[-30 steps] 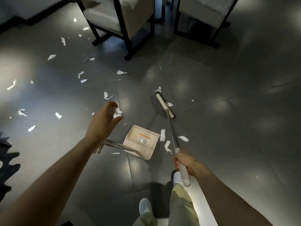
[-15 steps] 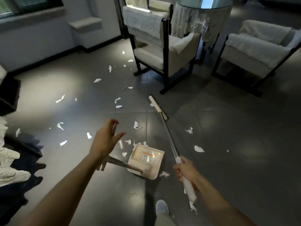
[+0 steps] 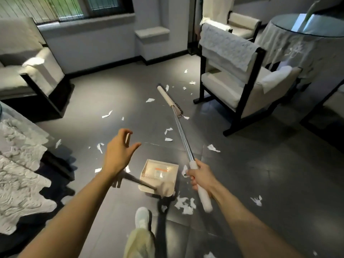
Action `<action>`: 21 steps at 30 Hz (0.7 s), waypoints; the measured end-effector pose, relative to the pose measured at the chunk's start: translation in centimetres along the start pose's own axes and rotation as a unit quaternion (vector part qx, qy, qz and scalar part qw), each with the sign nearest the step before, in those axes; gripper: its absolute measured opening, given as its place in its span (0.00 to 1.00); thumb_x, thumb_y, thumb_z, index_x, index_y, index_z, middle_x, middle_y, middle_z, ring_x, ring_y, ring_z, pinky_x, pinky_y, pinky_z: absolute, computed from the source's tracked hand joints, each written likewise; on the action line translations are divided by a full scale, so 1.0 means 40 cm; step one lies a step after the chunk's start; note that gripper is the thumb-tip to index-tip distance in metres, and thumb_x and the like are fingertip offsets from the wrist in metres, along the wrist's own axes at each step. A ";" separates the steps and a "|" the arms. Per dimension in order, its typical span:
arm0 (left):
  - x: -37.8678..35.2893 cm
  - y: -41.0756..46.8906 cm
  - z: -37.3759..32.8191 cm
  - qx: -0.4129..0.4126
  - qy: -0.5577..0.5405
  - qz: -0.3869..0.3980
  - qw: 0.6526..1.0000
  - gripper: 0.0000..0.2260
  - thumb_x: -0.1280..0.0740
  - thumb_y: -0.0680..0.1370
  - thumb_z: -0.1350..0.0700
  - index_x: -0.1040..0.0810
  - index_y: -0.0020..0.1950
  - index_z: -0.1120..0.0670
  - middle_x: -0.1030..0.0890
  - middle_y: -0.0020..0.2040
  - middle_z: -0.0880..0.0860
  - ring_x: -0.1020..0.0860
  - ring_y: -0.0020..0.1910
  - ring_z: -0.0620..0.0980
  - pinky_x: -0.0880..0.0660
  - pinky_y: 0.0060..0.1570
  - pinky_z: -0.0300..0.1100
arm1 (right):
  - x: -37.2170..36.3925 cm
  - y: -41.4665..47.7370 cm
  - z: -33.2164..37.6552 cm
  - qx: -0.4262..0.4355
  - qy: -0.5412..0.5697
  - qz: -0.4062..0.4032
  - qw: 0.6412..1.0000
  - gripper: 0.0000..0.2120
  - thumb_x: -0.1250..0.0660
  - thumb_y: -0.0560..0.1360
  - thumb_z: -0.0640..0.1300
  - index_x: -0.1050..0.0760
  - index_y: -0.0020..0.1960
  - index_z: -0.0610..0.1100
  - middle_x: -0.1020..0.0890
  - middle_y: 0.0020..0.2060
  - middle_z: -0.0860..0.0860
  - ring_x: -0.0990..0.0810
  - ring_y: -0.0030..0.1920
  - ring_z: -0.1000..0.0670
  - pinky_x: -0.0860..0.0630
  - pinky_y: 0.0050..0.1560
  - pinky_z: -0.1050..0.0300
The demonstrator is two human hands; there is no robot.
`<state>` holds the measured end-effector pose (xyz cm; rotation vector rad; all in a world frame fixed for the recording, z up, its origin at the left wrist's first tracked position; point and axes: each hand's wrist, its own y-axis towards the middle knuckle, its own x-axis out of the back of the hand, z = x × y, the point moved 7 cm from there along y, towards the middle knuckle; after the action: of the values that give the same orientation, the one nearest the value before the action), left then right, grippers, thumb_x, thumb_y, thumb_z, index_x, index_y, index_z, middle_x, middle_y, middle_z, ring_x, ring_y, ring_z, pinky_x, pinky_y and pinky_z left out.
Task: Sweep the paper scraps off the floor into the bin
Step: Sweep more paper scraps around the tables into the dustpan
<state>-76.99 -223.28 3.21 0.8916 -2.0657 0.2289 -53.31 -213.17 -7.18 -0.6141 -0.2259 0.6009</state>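
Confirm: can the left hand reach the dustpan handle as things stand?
Probably yes. The left hand is open and holds nothing. It appears to hover just over the dustpan handle, whose near end shows right below it. Nothing visible sits between them.

Lounge: armchairs, draped table

The long broom, with a cream head and a shiny metal shaft, swung away from the beige plastic dustpan. A second earlier its head lay just beyond the pan; it ended far out on the grey floor tiles, near the front leg of the dark-framed cream armchair. The right hand gripping its white handle came level with the pan. The view lifted, bringing in a window and a cloth-covered round table. A cluster of white paper scraps ended up on the pan's near side, by the pale shoe.
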 end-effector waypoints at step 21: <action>-0.156 1.601 0.203 -0.041 -0.008 0.049 0.998 0.21 0.29 0.73 0.52 0.30 0.63 0.53 0.21 0.57 0.56 0.25 0.43 0.49 0.26 0.49 0.44 | -0.252 1.278 0.906 0.015 0.085 -0.053 0.995 0.36 0.39 0.76 0.30 0.49 0.78 0.48 0.33 0.26 0.46 0.36 0.17 0.56 0.36 0.18 0.65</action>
<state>-122.56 -177.12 3.14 0.7451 -2.1205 0.1901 -98.36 -168.51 -9.14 -0.6164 -0.0883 0.4458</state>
